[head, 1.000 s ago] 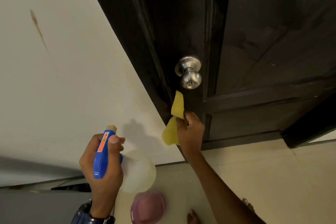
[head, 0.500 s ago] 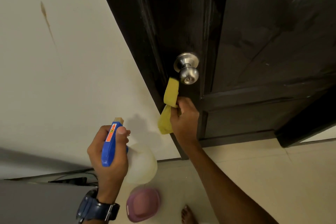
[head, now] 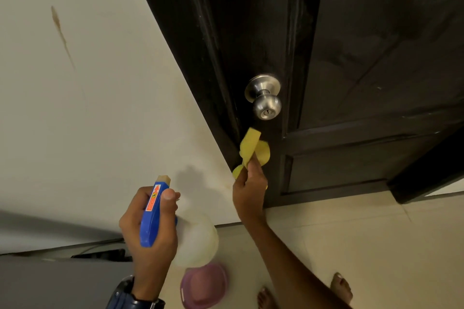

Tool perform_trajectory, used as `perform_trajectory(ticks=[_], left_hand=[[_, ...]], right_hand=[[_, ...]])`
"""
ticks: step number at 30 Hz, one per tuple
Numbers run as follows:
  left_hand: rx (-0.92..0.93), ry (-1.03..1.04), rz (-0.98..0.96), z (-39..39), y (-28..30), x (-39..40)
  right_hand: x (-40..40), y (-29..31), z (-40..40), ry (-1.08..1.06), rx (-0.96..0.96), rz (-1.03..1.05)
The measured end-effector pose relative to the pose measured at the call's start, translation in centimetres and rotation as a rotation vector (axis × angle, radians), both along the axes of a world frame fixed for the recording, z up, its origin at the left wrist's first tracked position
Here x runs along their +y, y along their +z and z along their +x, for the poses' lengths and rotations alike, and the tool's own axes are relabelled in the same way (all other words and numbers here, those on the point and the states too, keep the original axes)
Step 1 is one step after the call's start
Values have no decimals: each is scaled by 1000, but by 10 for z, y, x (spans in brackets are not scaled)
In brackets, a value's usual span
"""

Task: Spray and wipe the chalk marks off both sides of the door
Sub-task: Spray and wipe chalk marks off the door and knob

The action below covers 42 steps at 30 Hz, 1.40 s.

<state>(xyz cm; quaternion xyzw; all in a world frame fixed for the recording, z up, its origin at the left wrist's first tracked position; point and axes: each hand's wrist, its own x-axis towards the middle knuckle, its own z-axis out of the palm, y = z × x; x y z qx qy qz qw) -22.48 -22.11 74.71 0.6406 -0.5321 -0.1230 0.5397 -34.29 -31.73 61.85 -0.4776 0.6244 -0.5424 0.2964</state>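
A dark wooden door [head: 376,57] fills the upper right, with a steel knob [head: 266,100] near its left edge. My right hand [head: 248,183] pinches a yellow cloth [head: 251,148] and holds it against the door just below the knob. My left hand [head: 150,228] grips a spray bottle by its blue trigger head [head: 153,211]; the bottle's white body [head: 195,241] hangs below the hand. The nozzle points up towards the wall beside the door frame. I cannot make out any chalk marks on the dark panels.
A cream wall [head: 88,108] with a brown streak [head: 61,32] runs along the left. A purple tub [head: 204,286] sits on the tiled floor [head: 364,246] by my bare feet [head: 341,286]. A dark frame edge [head: 431,170] stands at the right.
My right hand slid the cloth up towards the knob, then back down a little below it. The left hand with the bottle has stayed in much the same place.
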Motion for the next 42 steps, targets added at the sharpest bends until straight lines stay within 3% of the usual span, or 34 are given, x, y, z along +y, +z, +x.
perform_trajectory(ticks=[3, 4, 10, 17, 19, 22, 24, 26, 29, 31, 33, 37, 39, 42], left_hand=[[3, 5, 0, 8, 3, 1], [5, 8, -2, 9, 4, 2], [-12, 14, 7, 9, 0, -5], [-11, -11, -18, -9, 14, -14], [-9, -18, -28, -15, 17, -16], [-14, -13, -28, -23, 16, -20], [-20, -16, -24, -29, 13, -20], [-11, -16, -23, -34, 14, -19], [-17, -6, -38, -40, 17, -15], [-16, 4, -47, -42, 21, -13], [5, 23, -53, -45, 24, -12], [30, 43, -68, -50, 31, -10], [24, 45, -81, -52, 33, -8], [31, 50, -111, -55, 37, -8]], right_hand=[[-4, -28, -16, 86, -30, 377], [-7, -29, -20, 98, -61, 397], [-15, 24, -10, 47, -138, -130], [-24, -2, -36, 206, -261, 197], [-27, 44, -38, 191, -234, 24], [-37, 112, -27, 249, -195, -451], [-44, 118, -22, 267, -153, -549], [-43, 88, -26, 244, -129, -437], [-25, 30, -37, 217, -154, -53], [-17, 25, -42, 239, -172, 78], [-15, 55, -41, 246, -179, -10], [-18, 124, -30, 332, -187, -387], [-21, 100, -29, 303, -154, -347], [-4, 44, -34, 323, -103, -84]])
